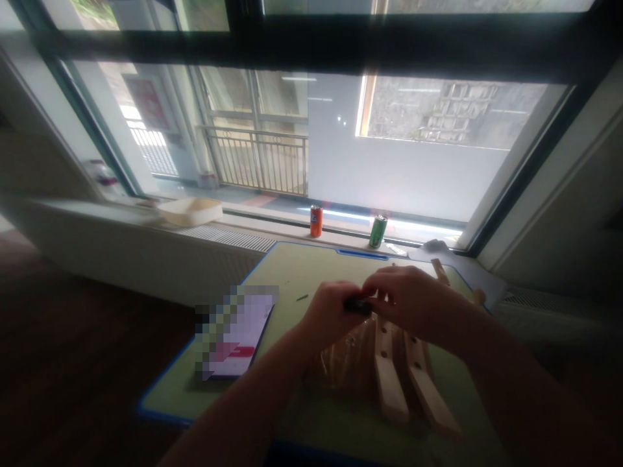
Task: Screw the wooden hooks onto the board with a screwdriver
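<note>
My left hand (335,308) is closed around a small dark object (358,305), whose kind is too blurred to make out. My right hand (402,295) meets it from the right, its thumb and fingers bent at the dark object's end. Below the hands lie two pale wooden pieces (392,389) with bends and dark round holes. Beside them, partly under my left hand, is a brown piece in clear plastic wrap (341,360). A small dark thin item (302,298) lies on the table left of my left hand.
The pale green table (170,395) has a blue edge. A tablet-like screen (243,337), partly pixelated, lies at its left. On the windowsill stand an orange can (316,222), a green can (378,231) and a cream tray (192,211). A wooden strip (440,272) lies at the back right.
</note>
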Tool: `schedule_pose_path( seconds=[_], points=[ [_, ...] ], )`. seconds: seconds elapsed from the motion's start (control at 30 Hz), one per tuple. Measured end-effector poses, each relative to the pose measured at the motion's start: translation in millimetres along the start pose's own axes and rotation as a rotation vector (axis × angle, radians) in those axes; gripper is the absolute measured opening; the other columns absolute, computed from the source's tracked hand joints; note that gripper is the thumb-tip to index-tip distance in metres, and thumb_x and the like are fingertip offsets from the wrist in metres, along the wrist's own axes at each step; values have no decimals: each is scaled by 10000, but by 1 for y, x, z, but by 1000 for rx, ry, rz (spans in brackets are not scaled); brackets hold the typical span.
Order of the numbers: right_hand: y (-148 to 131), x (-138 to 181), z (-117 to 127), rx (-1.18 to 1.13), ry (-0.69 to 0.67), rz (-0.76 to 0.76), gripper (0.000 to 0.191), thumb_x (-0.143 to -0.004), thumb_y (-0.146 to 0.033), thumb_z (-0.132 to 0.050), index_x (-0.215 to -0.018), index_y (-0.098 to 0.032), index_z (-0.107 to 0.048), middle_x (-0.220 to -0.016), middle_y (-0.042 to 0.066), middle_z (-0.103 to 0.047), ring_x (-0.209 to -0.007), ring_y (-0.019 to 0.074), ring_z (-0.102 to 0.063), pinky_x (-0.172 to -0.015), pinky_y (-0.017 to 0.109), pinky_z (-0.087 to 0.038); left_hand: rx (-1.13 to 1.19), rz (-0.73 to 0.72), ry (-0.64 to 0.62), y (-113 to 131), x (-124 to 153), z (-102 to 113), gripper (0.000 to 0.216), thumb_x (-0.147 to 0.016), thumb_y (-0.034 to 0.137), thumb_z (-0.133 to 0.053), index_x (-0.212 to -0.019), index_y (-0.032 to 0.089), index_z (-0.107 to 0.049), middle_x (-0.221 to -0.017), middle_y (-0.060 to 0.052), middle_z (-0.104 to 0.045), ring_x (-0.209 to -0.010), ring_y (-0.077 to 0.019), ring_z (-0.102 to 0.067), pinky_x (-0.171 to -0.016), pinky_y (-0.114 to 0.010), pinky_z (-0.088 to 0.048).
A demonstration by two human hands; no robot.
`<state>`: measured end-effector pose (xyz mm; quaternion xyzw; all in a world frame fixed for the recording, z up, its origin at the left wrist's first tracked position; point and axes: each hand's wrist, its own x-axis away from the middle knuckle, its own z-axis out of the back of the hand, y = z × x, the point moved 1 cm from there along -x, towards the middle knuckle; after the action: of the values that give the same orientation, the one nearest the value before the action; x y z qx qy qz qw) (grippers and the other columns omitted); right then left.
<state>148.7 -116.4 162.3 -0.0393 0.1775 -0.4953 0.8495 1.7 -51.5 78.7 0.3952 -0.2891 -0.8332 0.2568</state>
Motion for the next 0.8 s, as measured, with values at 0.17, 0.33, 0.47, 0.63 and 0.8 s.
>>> schedule_pose_path(
  seconds=[0.17,0.33,0.47,0.63,0.8],
  points=[
    [0,-1,-3,26,12,-48,128,-815,-247,-543,-766,-168,-632,-682,-3,-595,-581,88,-504,-532,227,-365,-53,-44,11,0,2,-1,84,-703,235,-608,-731,170,-653,-690,-6,-611,-621,-107,-521,-598,-238,-391],
    [-1,-1,-6,58,44,-80,139,-801,-206,-517,-691,-165,-591,-629,-5,-572,-540,81,-479,-492,218,-323,-151,-48,24,-1,4,-3,90,-718,228,-576,-686,178,-645,-666,-13,-599,-610,-112,-501,-595,-247,-379],
    [6,1,-2,5,14,-107,109,-798,-224,-525,-769,-181,-621,-644,-7,-595,-537,83,-506,-496,213,-346,-50,-21,21,1,1,-3,98,-715,264,-607,-759,193,-658,-732,-21,-630,-654,-121,-532,-636,-256,-406],
    [20,9,6,4,-159,-107,133,-794,-212,-509,-844,-210,-632,-709,-9,-629,-572,91,-538,-516,214,-368,171,106,85,2,-4,-2,205,-778,339,-556,-833,161,-641,-750,-32,-624,-665,-114,-519,-627,-244,-412],
    [23,10,-1,53,-325,-44,125,-767,-183,-506,-754,-214,-627,-692,-17,-626,-568,101,-523,-485,216,-338,285,205,128,-4,-7,-3,273,-791,405,-536,-803,146,-620,-725,-18,-597,-674,-115,-506,-642,-247,-410]
  ],
)
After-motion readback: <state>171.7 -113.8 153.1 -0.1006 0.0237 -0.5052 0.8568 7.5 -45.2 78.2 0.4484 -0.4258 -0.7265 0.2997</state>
